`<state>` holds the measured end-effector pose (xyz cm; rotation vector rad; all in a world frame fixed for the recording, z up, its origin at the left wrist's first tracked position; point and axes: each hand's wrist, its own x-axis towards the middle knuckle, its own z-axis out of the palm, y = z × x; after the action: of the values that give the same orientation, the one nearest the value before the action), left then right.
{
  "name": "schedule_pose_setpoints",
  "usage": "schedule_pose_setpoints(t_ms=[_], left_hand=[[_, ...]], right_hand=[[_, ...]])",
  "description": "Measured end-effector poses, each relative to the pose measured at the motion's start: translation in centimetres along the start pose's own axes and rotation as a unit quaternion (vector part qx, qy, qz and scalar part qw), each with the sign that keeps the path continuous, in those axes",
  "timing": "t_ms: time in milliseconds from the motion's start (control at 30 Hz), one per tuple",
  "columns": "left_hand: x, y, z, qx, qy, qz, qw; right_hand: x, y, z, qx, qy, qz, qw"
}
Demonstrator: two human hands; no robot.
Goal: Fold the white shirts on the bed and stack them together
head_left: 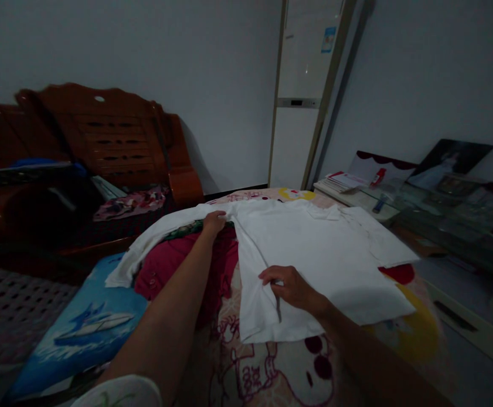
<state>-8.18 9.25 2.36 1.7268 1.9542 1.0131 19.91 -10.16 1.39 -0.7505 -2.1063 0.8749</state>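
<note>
A white long-sleeved shirt lies spread out, its collar toward the far side and one sleeve stretched far to the left. My left hand is closed on the shirt near the base of that left sleeve. Lower down, my right hand pinches the fabric along the shirt's left side, where a fold runs. Beneath the left sleeve sits dark red clothing, with a bit of green patterned cloth showing. Under everything is a pink blanket with cartoon figures.
At the left stands a wooden bench with cloths on it. A blue cushion with a boat picture lies near my left arm. To the right, a glass-shelved cabinet carries papers and a photo. A tall white air conditioner stands behind.
</note>
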Motion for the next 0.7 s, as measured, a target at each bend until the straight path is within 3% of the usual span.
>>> schedule_pose_setpoints(t_ms=[167, 367, 500, 700], left_hand=[[0.4, 1.0, -0.7, 0.077, -0.002, -0.002, 0.997], [2.0, 2.0, -0.8, -0.003, -0.019, -0.017, 1.000], [2.9, 5.3, 0.0, -0.187, -0.015, -0.020, 0.982], [3.3, 11.4, 2.0, -0.236, -0.076, 0.054, 0.967]], right_hand=[[-0.1, -0.1, 0.1, 0.015, 0.004, 0.016, 1.000], [0.0, -0.1, 0.1, 0.020, 0.018, 0.018, 0.999], [-0.1, -0.9, -0.8, 0.023, 0.036, 0.033, 0.999], [-0.7, -1.7, -3.4, -0.009, -0.008, 0.074, 0.997]])
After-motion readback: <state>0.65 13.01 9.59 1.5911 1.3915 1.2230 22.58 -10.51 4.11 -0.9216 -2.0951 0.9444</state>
